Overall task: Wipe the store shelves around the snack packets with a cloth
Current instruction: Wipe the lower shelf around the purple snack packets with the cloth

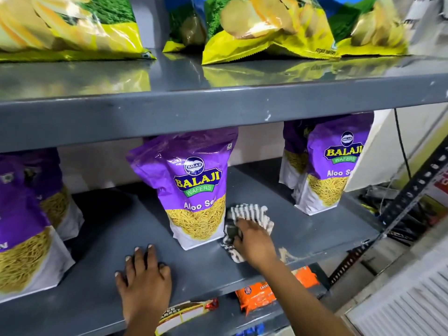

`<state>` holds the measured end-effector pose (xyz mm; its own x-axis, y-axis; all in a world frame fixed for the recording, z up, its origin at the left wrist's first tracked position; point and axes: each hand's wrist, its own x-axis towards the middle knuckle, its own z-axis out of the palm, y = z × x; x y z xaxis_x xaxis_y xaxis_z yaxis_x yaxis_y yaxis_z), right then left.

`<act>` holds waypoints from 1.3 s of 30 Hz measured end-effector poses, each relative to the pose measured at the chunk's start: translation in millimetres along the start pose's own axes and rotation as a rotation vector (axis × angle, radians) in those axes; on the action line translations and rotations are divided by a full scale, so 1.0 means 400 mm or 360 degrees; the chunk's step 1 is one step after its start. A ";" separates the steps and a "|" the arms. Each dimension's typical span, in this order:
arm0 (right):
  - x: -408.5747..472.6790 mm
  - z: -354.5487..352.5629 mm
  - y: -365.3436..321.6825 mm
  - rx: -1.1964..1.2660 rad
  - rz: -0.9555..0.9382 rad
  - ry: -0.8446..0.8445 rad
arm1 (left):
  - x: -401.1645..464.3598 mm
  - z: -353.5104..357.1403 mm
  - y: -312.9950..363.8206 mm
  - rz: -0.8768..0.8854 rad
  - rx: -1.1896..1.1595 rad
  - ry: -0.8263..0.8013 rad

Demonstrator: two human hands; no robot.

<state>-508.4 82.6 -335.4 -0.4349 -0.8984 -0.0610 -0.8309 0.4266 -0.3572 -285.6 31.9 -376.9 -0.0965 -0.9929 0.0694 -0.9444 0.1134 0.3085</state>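
A striped black-and-white cloth [252, 214] lies on the grey middle shelf [303, 229], pressed down under my right hand [252, 241] just right of the middle purple Aloo Sev packet [191, 190]. The cloth touches that packet's lower right corner. My left hand [143, 280] rests flat on the shelf's front part, fingers spread, holding nothing. Another purple packet [329, 166] stands to the right, and two more purple packets [24, 226] at the far left.
The upper shelf [218, 103] overhangs close above and carries yellow-green chip bags [266, 27]. Below the front edge lie orange packets [257, 294] and a red-brown pack [184, 311]. A perforated black upright [412, 190] and cables stand at the right.
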 end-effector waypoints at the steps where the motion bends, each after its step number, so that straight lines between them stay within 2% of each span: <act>1: -0.010 0.001 0.015 0.0033 0.0020 0.0043 | 0.003 0.003 -0.001 -0.0007 0.0011 -0.0010; 7: -0.147 -0.058 0.122 -0.0047 0.0262 0.0169 | -0.005 0.001 -0.001 -0.0026 0.0004 -0.0018; 10: -0.180 -0.096 0.117 0.0142 0.0516 0.0414 | -0.002 -0.005 0.008 -0.0071 0.0053 -0.0072; 12: -0.160 -0.089 0.065 0.0291 0.0330 0.0582 | -0.003 0.000 0.002 -0.0043 0.0022 -0.0042; 13: -0.151 -0.073 0.026 0.0330 0.0142 0.0508 | -0.003 0.000 0.000 -0.0035 0.0031 -0.0017; 15: -0.158 -0.015 -0.040 0.0211 -0.0232 0.0177 | -0.007 -0.001 -0.001 -0.0028 0.0055 -0.0030; 16: -0.165 0.018 -0.045 0.0085 -0.0381 0.0134 | -0.007 0.001 -0.004 -0.0042 0.0052 -0.0043; 17: -0.170 0.040 -0.027 0.0040 -0.0424 0.0206 | -0.006 0.001 -0.003 -0.0050 0.0036 -0.0039; 21: -0.183 0.007 0.111 0.0211 -0.0146 0.0258 | -0.007 -0.004 0.004 -0.0033 0.0023 -0.0026; 26: -0.219 -0.128 0.358 0.0268 0.0484 0.0407 | -0.010 -0.003 0.002 -0.0028 0.0049 -0.0037; 28: -0.215 -0.185 0.447 0.0324 0.0801 0.0522 | -0.008 -0.006 0.001 -0.0022 0.0035 -0.0023; 30: -0.205 -0.232 0.465 0.0374 0.0952 0.0735 | -0.007 -0.008 0.003 -0.0019 0.0011 -0.0011; 32: -0.189 -0.237 0.397 0.0417 0.0737 0.0854 | -0.009 -0.011 0.007 -0.0031 0.0000 -0.0006; 34: -0.182 -0.193 0.258 0.0448 0.0356 0.0559 | -0.010 -0.013 0.011 -0.0037 -0.0002 -0.0002; 36: -0.200 -0.104 0.117 0.0203 -0.0071 0.0187 | -0.009 -0.013 0.011 -0.0046 -0.0007 0.0029; 37: -0.202 -0.050 0.083 0.0017 -0.0285 0.0181 | -0.008 -0.012 0.011 -0.0053 -0.0009 0.0044; 39: -0.195 0.008 0.087 0.0061 -0.0429 0.0223 | -0.009 -0.007 0.016 -0.0050 0.0004 0.0071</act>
<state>-502.2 167.2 -346.2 -0.2461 -0.9544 0.1689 -0.9105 0.1679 -0.3780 -290.4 36.3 -372.4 -0.0525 -0.9934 0.1018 -0.9477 0.0817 0.3086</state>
